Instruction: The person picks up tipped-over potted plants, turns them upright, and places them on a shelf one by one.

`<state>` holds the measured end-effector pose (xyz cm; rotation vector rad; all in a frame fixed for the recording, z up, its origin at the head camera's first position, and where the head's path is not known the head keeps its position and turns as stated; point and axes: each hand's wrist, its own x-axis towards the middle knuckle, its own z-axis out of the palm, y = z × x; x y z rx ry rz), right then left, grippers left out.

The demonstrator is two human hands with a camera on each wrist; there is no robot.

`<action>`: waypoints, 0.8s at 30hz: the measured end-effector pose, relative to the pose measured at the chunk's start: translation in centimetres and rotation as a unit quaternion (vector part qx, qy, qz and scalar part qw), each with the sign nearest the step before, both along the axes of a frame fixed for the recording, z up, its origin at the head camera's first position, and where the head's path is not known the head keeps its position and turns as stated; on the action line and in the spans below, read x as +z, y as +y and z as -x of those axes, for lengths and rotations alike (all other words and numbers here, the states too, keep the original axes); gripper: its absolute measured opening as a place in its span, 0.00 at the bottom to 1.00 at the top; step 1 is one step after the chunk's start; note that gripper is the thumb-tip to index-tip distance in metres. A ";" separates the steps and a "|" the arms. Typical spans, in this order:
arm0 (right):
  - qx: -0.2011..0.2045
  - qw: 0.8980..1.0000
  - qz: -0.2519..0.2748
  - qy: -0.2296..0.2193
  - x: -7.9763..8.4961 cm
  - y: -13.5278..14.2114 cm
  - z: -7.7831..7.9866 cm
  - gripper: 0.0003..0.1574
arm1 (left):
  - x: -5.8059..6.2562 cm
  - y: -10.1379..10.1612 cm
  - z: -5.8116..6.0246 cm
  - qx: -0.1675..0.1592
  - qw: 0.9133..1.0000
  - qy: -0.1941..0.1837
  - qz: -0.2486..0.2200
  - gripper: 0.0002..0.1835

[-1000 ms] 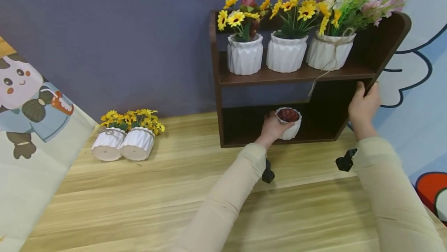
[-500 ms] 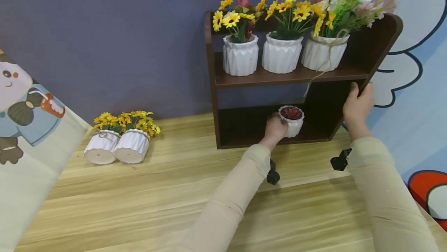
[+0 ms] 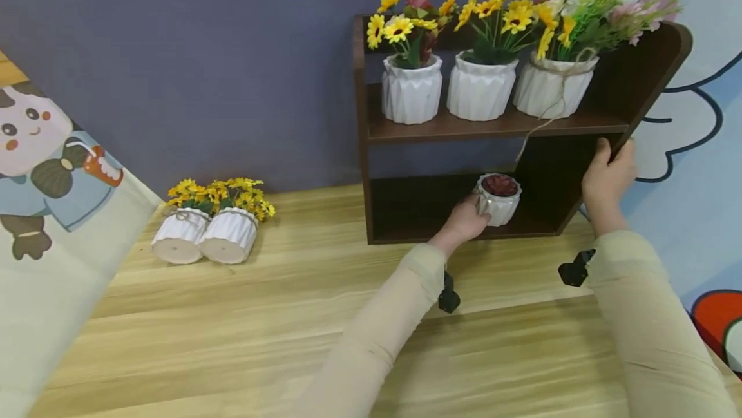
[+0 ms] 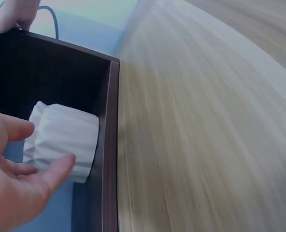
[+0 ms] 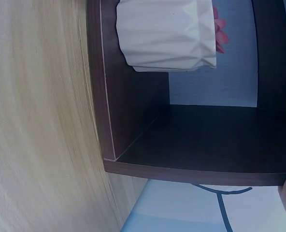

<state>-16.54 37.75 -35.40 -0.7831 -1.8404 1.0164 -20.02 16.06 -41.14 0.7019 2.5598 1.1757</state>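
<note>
A white ribbed flower pot [image 3: 500, 207] with a dark red succulent stands on the lower board of a brown wooden shelf [image 3: 498, 129], right of its middle. My left hand [image 3: 466, 217] is at the pot's left side, fingers extended and spread, not wrapped round it. In the left wrist view the thumb [image 4: 58, 171] lies against or just in front of the pot. At the shelf's right side panel, my right hand [image 3: 608, 176] grips the front edge, thumb inside. Only a bit of that hand shows in the right wrist view.
Three white pots of flowers [image 3: 483, 86] line the upper board, and a twine end hangs from the right one. Two white pots with yellow flowers [image 3: 203, 234] lie tipped on the wooden table [image 3: 232, 334] at left. A grey wall [image 3: 232, 70] rises behind.
The succulent pot has slid right along the lower board with my left hand beside it. The left fingers have loosened from its rim. My right hand keeps its hold on the shelf.
</note>
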 end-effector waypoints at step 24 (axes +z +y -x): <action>0.023 0.998 0.055 -0.024 0.1 0.5 -0.4 0.07 | 0.6 -8.6 -3.0 -0.008 0.991 -0.024 0.128 0.24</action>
